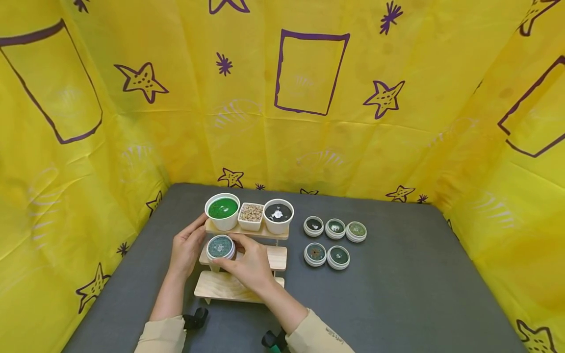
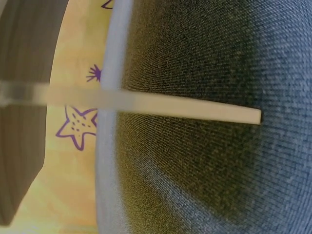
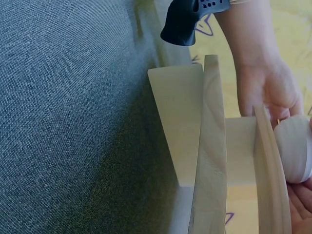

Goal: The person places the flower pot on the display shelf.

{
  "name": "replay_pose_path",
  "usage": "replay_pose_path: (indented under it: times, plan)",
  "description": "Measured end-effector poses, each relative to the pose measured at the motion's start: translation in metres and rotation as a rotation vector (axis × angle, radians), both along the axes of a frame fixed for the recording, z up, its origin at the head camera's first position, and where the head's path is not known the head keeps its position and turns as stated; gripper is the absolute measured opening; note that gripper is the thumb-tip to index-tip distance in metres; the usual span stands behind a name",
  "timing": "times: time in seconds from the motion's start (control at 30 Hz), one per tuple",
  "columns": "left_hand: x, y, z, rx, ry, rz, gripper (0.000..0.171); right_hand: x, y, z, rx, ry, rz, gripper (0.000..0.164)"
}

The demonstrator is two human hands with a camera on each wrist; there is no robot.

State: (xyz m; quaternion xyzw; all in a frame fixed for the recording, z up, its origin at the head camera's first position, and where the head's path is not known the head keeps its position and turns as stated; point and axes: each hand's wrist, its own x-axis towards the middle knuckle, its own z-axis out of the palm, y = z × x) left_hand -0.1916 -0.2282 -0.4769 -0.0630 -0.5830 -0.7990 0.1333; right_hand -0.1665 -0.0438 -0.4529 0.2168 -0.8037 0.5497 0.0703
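Note:
A three-step wooden display stand [image 1: 222, 284] holds white tubs on its top step. My right hand [image 1: 251, 264] pinches a small round white jar [image 1: 220, 246] of speckled teal material between thumb and fingers, at the middle step. In the right wrist view, the jar's white side [image 3: 292, 148] shows right at a shelf edge. My left hand [image 1: 187, 247] is at the stand's left side, thumb and fingers about the end of the top step. A pale wooden strip of the stand crosses the left wrist view; the hand is out of that frame.
The top step bears a green-filled tub [image 1: 222, 210], a square dish of beige grains [image 1: 251, 215] and a dark-filled tub [image 1: 278, 214]. Several small jars [image 1: 315, 254] stand in two rows to the right on the grey cloth [image 1: 397, 284]. Yellow patterned fabric [image 1: 309, 147] hangs around the table.

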Motion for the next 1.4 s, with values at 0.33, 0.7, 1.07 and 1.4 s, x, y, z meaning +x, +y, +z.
replay_pose_path:
  times: [0.33,0.7,1.07,1.4]
  plan:
    - [0.0005,-0.0001,-0.0001,-0.002,-0.005,0.009,0.038,0.0009,-0.0014,-0.0008,0.0,-0.016,-0.021,0.056]
    - [0.0004,-0.0001,-0.0003,0.005,-0.001,0.001,0.034,0.001,-0.0026,-0.0017,0.02,-0.01,-0.047,0.057]
    - [0.0,-0.001,-0.0005,0.003,-0.002,0.0,0.034,0.0016,-0.0014,-0.0007,0.01,-0.015,-0.048,0.058]
    - [-0.0006,-0.0005,-0.0004,0.008,-0.011,0.001,0.036,0.0011,0.0042,-0.0006,-0.028,-0.067,-0.052,0.058]
